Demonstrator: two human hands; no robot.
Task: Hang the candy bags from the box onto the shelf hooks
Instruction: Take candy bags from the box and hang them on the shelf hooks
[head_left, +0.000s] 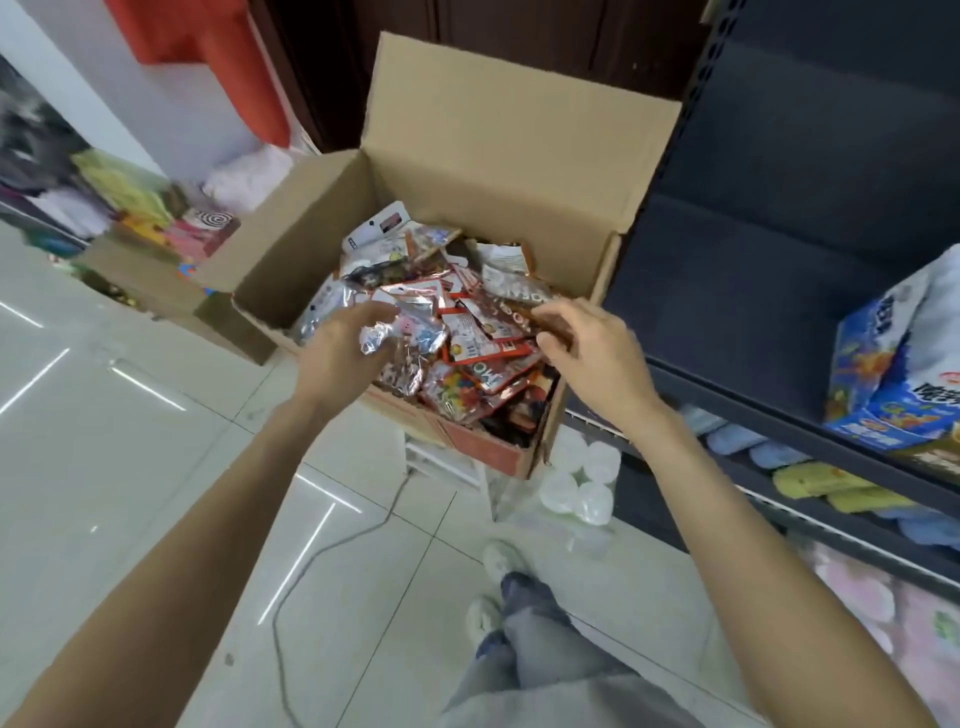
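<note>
candy bags (467, 332) heaped in open cardboard box (311, 228) beside dark shelf (779, 218) | left hand (343, 348) grips crumpled silver bag (379, 338) | right hand (592, 348) pinches a bag's edge

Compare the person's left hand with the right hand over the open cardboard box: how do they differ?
The left hand grips a crinkled silver foil bag; the right hand pinches a dark brown bag. The left shows more palm, the right its back. Both are over the open cardboard box of candy bags.

place: shop | evidence: dark shelving (779, 249) holding packaged goods (893, 374); stock carton (467, 171) on tiled floor (130, 441)
</note>
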